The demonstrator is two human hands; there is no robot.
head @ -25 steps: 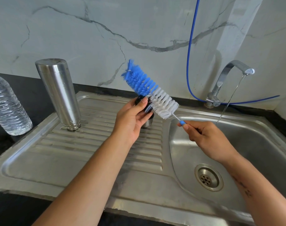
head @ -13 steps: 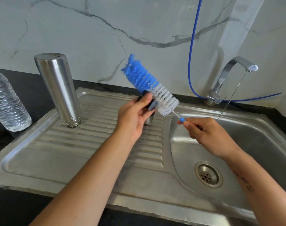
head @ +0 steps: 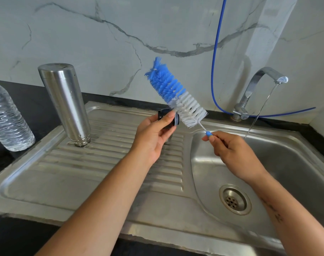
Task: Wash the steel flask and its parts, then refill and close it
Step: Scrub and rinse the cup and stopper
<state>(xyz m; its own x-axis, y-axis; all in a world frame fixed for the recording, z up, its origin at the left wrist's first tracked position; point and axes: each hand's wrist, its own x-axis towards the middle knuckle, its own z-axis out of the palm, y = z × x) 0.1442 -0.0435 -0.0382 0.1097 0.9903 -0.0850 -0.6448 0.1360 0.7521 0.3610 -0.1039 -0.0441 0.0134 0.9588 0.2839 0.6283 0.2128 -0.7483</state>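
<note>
Fingers of the left hand (head: 153, 133) curl round a small dark flask stopper (head: 167, 118), held above the ribbed drainboard of the steel sink (head: 102, 182). White bristles of a bottle brush (head: 176, 95) touch the stopper; its blue end points up toward the marble wall. Pinching the brush's blue handle tip, the right hand (head: 233, 154) sits over the sink's basin. Upside down on the drainboard stands the steel flask (head: 65, 102), left of the stopper. Water runs thinly from the tap (head: 259, 85) behind the basin.
</note>
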